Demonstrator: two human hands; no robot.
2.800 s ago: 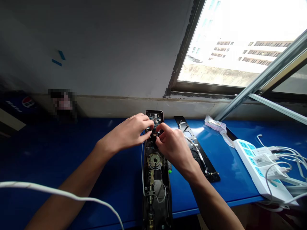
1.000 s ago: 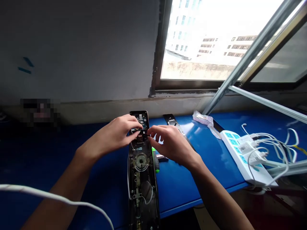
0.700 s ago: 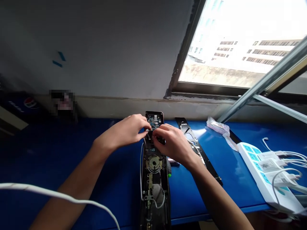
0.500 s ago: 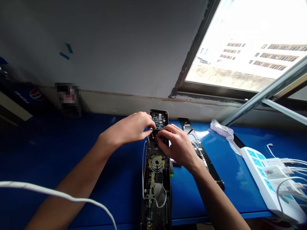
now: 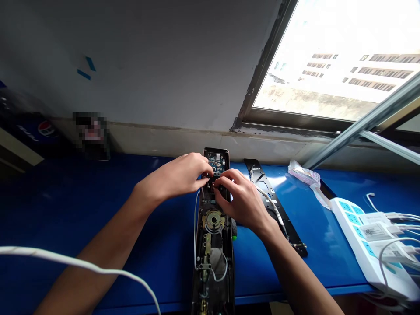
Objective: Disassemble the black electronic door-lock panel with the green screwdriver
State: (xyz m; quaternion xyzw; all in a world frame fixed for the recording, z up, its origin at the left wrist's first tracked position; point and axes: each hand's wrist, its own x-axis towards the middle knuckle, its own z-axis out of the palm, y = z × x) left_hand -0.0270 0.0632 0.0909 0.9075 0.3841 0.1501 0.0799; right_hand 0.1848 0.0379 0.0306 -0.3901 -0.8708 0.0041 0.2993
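An opened door lock housing (image 5: pixel 216 238), long and black, stretches away from me, its inner mechanism exposed. Near its far end sits a circuit board (image 5: pixel 217 164), partly covered by my fingers. My left hand (image 5: pixel 187 175) reaches in over the left edge, thumb and fingertips pinched just below the board. Across from it, my right hand (image 5: pixel 239 194) pinches low inside the housing with its fingers bent. Whatever small part or wire lies between the fingertips is too small to make out. A thin white wire (image 5: pixel 196 232) runs along the housing's left side.
A black perforated plate (image 5: pixel 278 210) with a white cable lies right of the housing. A tool with a green end (image 5: pixel 234 232) shows beside it. A white power strip (image 5: pixel 357 236), plugs, a plastic bag (image 5: pixel 305 175) and metal struts are on the right. A white cable (image 5: pixel 82 266) crosses front left.
My right hand has come from the housing's right edge to over its inside. My left hand keeps its place by the board. The camera view has swung left, then back right.
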